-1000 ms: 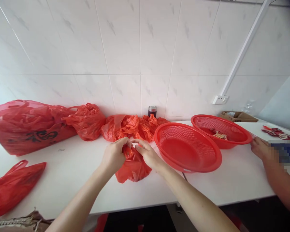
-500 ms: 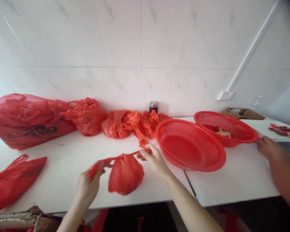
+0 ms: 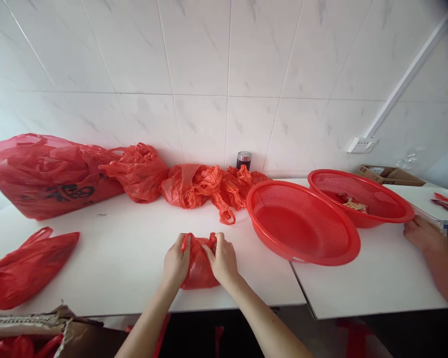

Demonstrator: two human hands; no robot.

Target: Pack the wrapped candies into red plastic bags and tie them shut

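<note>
A filled red plastic bag (image 3: pixel 199 273) rests on the white table between my hands, near its front edge. My left hand (image 3: pixel 177 261) is closed on the bag's left upper side, thumb on top. On the opposite side my right hand (image 3: pixel 222 258) grips the gathered plastic, its thumb reaching inward over the top. What the bag contains is hidden. To the right of my right hand stands a red perforated plastic basket (image 3: pixel 298 228) with nothing visible in it.
A second red basket (image 3: pixel 392 211) holds a few small packets; a co-worker's hand (image 3: pixel 420 233) touches its rim. Several red bags, including a big printed one (image 3: pixel 56 184), line the wall beside a dark jar (image 3: pixel 244 160). Another red bag (image 3: pixel 26 268) lies left, above an open carton (image 3: pixel 89 338).
The stretched bag handles are no longer pulled out sideways. Both hands have come together onto the bag's sides, and the bag now sits lower and flatter on the table. The view has shifted slightly.
</note>
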